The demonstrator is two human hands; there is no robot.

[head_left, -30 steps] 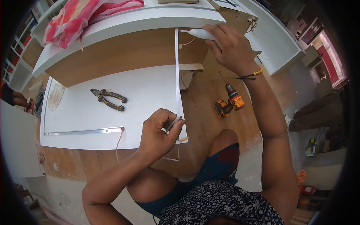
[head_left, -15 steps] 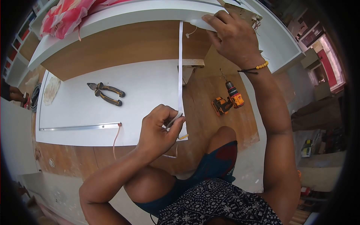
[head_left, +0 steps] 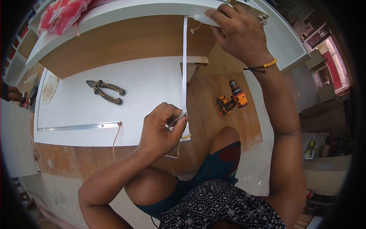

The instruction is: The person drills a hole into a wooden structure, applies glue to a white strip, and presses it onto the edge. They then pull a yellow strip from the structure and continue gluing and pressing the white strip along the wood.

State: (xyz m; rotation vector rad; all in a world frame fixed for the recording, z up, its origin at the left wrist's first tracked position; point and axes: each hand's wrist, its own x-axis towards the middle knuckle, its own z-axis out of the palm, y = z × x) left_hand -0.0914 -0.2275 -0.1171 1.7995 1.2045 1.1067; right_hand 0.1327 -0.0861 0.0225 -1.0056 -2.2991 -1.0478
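A narrow white strip (head_left: 185,65) runs from the cabinet's upper edge down to my left hand (head_left: 163,129). The thumb and fingers of that hand are pinched on its lower part, over the right edge of the white panel (head_left: 145,84). At the top, my right hand (head_left: 244,34) has its fingers closed on a smooth white object (head_left: 206,20) against the white cabinet edge (head_left: 126,8). A thin wire with a small white connector (head_left: 192,31) hangs beside that object. Pliers (head_left: 106,91) with black and orange handles lie on the panel.
An orange and black drill (head_left: 233,99) lies on the brown board (head_left: 248,122) at the right. A metal channel (head_left: 80,126) with a thin wire rests on the panel's lower left. Red and white plastic (head_left: 61,17) lies at the upper left. Part of another person's leg (head_left: 14,94) shows at far left.
The view has shifted slightly, so the cabinet, panel and pliers appear a little higher and further left. Both hands keep their holds.
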